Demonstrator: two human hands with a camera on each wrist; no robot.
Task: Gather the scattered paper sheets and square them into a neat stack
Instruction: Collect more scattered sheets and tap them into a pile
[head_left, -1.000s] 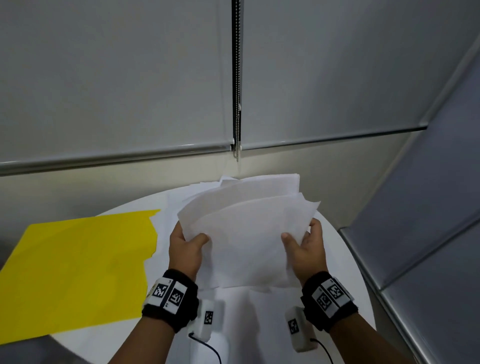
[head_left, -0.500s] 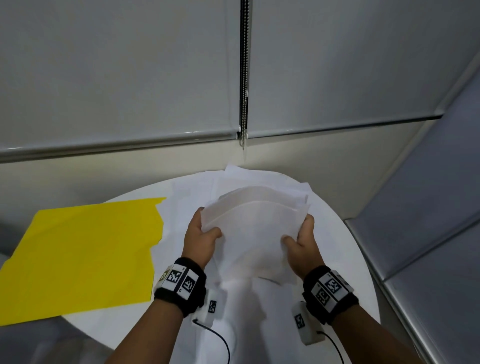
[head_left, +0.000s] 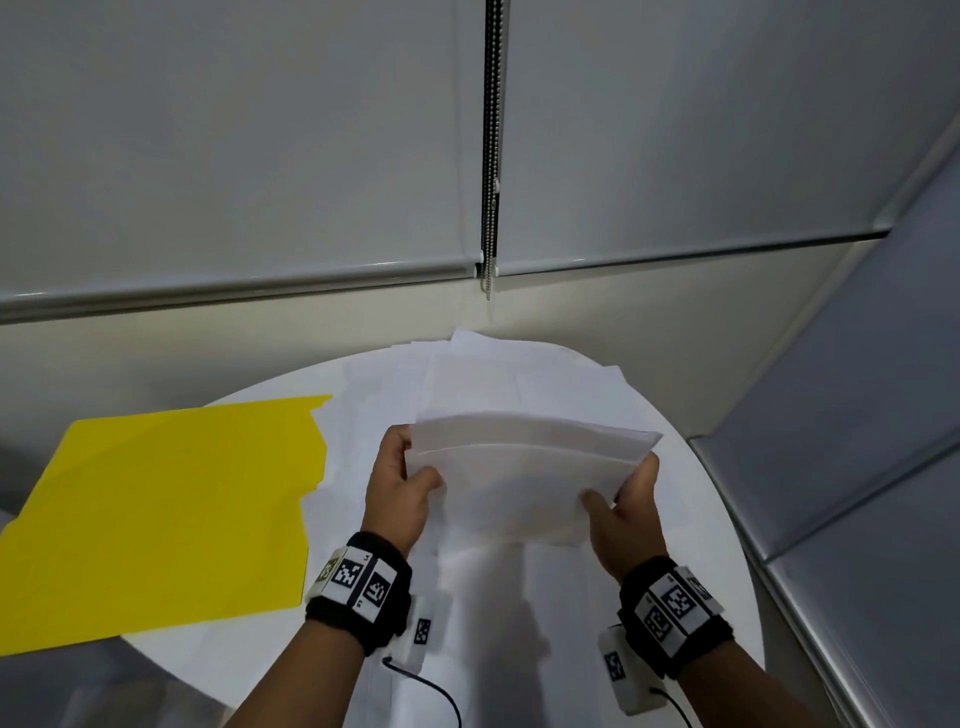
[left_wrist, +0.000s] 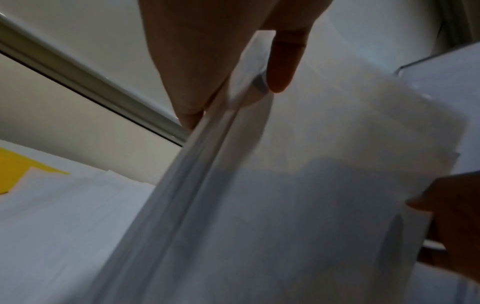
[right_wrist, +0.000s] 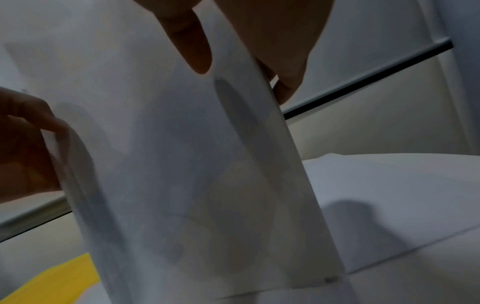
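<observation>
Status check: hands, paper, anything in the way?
Left hand and right hand grip paper bundle. Loose sheets remain on table. Nothing blocking.

Head view is evenly lit and sharp, its edges bowed; both wrist views are dim, blurred, with soft shadows across the paper sheets.

Head overhead; wrists close underneath

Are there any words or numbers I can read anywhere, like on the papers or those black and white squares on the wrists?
No words or numbers can be read.
White sheets: blank on the sides that show.
Yellow sheet: blank.
Wristbands: square black-and-white code patterns, not letters.
Wrist camera boxes: small code squares only.
</observation>
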